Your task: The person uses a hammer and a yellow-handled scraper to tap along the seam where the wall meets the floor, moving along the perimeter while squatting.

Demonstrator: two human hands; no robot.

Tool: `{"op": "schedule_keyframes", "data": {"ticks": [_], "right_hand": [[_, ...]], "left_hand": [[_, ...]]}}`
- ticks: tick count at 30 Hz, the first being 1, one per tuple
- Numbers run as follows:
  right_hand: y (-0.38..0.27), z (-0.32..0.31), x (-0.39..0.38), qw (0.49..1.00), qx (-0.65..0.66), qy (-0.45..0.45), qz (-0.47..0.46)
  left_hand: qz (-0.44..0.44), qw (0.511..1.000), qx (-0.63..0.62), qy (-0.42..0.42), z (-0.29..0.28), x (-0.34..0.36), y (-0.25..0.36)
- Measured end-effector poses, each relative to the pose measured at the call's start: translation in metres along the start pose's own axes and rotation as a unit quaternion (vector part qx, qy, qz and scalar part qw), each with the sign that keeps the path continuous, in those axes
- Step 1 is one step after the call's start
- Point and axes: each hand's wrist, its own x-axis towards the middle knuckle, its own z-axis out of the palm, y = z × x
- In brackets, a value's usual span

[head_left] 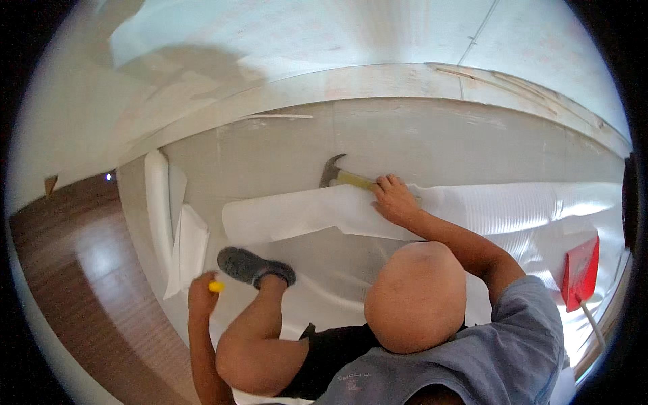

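At lower left, my left hand (201,297) is closed round a small yellow object (216,287) that I cannot make out. Near the middle, my right hand (395,199) grips the yellow handle of a claw hammer (333,169), whose dark head points left. The hammer lies along the far edge of a white foam sheet roll (277,219), which stretches to the right across grey flooring (270,155). My bent right knee (415,290) is below my right hand. My left foot in a dark slipper (246,263) rests between my hands.
More white rolled material (160,209) lies at left beside dark wood-look flooring (81,270). A red dustpan with a handle (580,266) is at right. A pale wall (337,34) with a skirting board (378,81) runs across the back, with thin strips (499,84) along it.
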Motion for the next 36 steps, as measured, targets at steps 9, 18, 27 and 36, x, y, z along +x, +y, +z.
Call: {"op": "schedule_keyframes", "data": {"ticks": [9, 18, 27, 36], "right_hand": [[-0.006, 0.004, 0.043, 0.989, -0.015, -0.129, 0.075], [-0.081, -0.072, 0.118, 0.87, 0.023, -0.368, 0.328], [-0.193, -0.105, 0.155, 0.868, -0.118, -0.302, 0.376], [-0.214, -0.055, 0.13, 0.625, 0.555, 0.047, 0.547]], "left_hand": [[0.159, 0.987, 0.006, 0.015, -0.017, 0.198, -0.032], [0.321, 0.942, -0.092, 0.029, 0.028, 0.354, -0.031], [0.436, 0.87, -0.224, 0.05, 0.067, 0.4, -0.026], [0.447, 0.846, -0.284, 0.055, 0.073, 0.415, -0.114]]}}
